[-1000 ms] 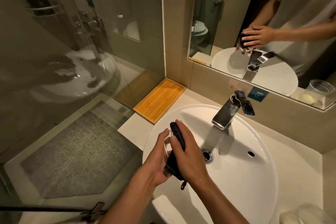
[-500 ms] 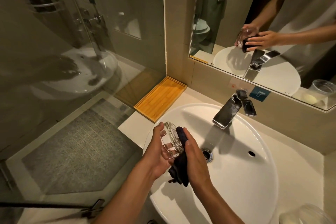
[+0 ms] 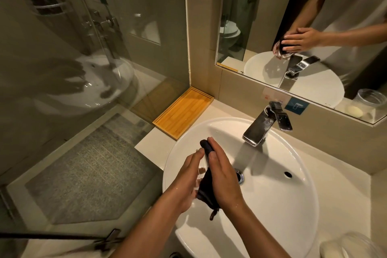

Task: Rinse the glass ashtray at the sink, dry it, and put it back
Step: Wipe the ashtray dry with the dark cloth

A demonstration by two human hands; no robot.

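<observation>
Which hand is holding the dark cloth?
The right hand, nearer the faucet, presses the dark cloth; the left hand steadies the glass ashtray.

Your glass ashtray (image 3: 201, 170) is mostly hidden between your hands over the sink (image 3: 272, 205) | the jar (image 3: 351, 245) right of the sink is cut off by the frame's bottom edge

Left grip (image 3: 189, 176) and right grip (image 3: 223, 174) pressed together, palms facing.
</observation>
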